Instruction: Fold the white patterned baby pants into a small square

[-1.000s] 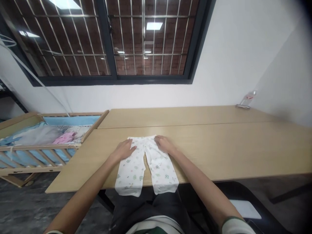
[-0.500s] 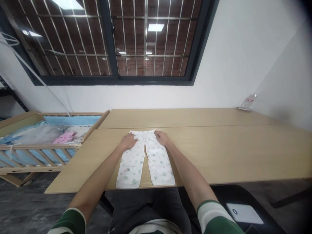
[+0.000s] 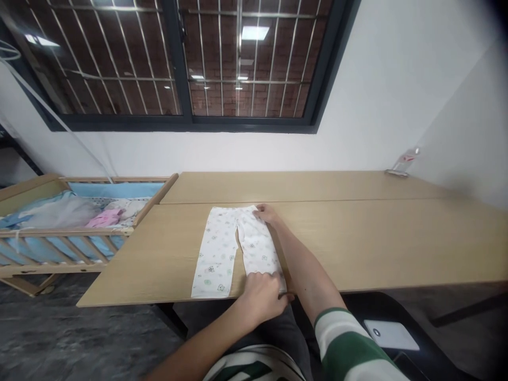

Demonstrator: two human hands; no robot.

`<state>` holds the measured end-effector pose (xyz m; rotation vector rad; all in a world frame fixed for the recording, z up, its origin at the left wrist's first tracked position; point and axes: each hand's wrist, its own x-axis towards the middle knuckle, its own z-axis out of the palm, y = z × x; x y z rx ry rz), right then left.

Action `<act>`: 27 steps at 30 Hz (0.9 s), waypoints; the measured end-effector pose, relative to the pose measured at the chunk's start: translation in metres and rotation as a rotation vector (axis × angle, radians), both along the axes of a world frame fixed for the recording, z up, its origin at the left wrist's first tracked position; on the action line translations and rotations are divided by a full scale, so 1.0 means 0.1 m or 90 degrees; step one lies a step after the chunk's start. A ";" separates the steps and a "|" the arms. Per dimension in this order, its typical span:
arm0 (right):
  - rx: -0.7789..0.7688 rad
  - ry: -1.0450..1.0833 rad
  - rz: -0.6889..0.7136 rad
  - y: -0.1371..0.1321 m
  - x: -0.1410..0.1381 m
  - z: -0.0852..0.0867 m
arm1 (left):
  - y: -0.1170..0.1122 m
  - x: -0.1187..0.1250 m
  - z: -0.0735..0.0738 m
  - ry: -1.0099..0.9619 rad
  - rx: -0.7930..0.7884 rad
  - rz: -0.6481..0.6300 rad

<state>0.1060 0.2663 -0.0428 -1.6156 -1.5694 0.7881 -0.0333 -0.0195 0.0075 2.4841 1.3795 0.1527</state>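
Observation:
White baby pants [image 3: 218,248] with a small green and grey print lie flat on the wooden table [image 3: 357,238], waistband away from me and legs toward me. My left hand [image 3: 264,293] is at the hem of the right-hand leg, its fingers curled closed on the fabric by the table's front edge. At the right corner of the waistband, my right hand [image 3: 265,213] pinches the cloth, with the forearm running along the outer side of that leg. Part of the right-hand hem is hidden behind my left hand.
Left of the table stands a wooden crib [image 3: 75,233] with blue lining and a pink cloth [image 3: 105,218]. A clear bottle [image 3: 407,160] leans at the far right corner. On a black chair at the lower right rests a white phone-like device [image 3: 391,335].
My left hand has left the waistband's left side and moved down and right to the right leg's hem. My right hand stays at the waistband's right corner.

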 end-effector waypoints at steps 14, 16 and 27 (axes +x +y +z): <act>-0.036 0.102 0.006 -0.24 0.07 0.28 | 0.13 0.10 0.02 -0.022 -0.030 0.003; -0.028 0.091 -0.005 -0.24 0.08 0.27 | 0.14 0.10 0.02 -0.025 -0.029 0.003; -0.023 0.089 -0.032 -0.21 0.04 0.31 | 0.12 0.06 -0.01 -0.052 -0.027 0.019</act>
